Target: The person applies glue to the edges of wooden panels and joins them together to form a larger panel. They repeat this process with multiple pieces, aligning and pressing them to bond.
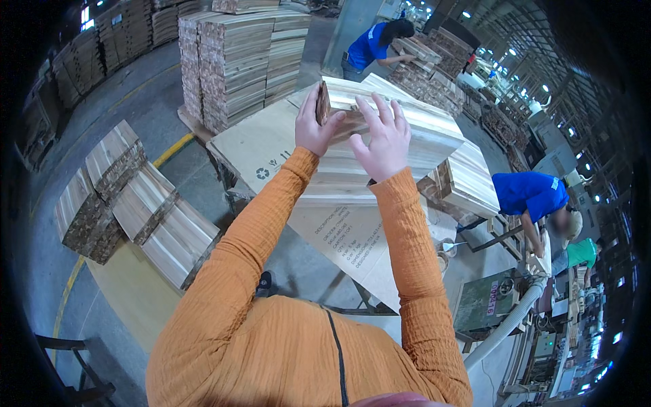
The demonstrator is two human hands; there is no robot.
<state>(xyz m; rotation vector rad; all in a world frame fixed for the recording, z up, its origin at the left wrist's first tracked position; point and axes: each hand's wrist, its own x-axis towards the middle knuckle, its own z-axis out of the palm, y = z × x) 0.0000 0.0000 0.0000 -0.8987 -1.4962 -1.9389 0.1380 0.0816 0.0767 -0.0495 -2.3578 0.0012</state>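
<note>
One end of the boards (434, 129) lies at our left grip (314, 129), pinch indeterminable; their long axis runs rightward past our spread right grip (385, 141).

Woodworking wkshop, factory-size bldg. Tall stack of cut boards (234, 71) behind cardboard-topped desk (234, 144), to L. Grey floor (146, 102) w/ yellow line (173, 150) L of desk. Green machine (478, 305) w/ handwheel (506, 287) & fat grey hose (505, 331) R of desk. Co-worker in blue shirt (369, 47) handling wood beyond desk; roof trusses (582, 71) & lamps (545, 88) high up, far R of desk.
</note>
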